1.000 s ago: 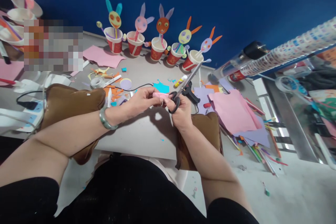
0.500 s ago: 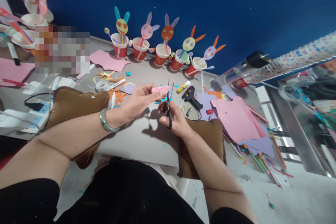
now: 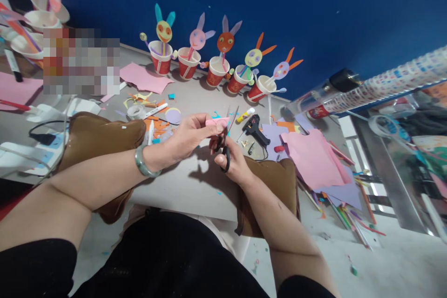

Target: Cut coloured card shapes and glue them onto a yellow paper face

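Observation:
Between the thumb and fingers of my left hand (image 3: 192, 132) is a small piece of pink paper (image 3: 213, 122), pinched near its right end. My right hand (image 3: 236, 160) grips black-handled scissors (image 3: 226, 151) by the finger loops. The scissor blades point up and away from me, spread apart, right at the paper's right end. Whether they touch the paper I cannot tell. Small blue scraps (image 3: 217, 115) lie on the table behind the hands.
Red paper cups (image 3: 162, 64) with paper rabbit figures line the wall. A black glue gun (image 3: 256, 129), a glue stick (image 3: 246, 115) and pink sheets (image 3: 314, 158) lie to the right. Brown cushions (image 3: 104, 137) sit under both forearms. A power strip (image 3: 45, 158) is at left, a tall cup stack (image 3: 391, 77) at right.
The scissor blades have opened wider. The pink paper and both hands have shifted slightly to the right, and the view has turned a little.

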The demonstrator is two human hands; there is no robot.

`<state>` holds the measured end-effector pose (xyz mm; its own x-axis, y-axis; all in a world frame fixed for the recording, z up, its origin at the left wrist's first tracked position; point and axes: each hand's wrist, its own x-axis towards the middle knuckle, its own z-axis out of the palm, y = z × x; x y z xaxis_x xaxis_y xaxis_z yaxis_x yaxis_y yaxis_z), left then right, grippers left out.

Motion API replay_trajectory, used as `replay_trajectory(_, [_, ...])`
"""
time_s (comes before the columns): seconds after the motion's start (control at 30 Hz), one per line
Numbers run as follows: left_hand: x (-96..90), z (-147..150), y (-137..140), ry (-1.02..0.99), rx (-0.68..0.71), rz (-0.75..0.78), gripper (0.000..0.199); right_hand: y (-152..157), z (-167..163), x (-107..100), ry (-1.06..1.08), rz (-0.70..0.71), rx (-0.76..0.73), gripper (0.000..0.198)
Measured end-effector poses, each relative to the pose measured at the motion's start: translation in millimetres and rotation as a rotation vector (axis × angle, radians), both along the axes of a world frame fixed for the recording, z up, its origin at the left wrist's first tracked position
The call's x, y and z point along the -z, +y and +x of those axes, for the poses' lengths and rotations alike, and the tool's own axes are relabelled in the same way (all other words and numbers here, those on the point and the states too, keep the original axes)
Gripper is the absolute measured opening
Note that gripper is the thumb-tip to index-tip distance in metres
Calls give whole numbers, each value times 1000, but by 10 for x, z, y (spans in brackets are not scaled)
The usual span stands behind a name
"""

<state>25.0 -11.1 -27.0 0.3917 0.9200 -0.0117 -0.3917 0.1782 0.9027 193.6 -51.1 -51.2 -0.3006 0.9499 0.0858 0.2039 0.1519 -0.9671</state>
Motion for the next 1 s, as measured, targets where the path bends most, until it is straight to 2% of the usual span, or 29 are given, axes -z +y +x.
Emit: replay_trajectory(1.0, [-2, 10, 14, -42, -9, -29, 34, 1, -11, 9, 28, -61, 38, 68])
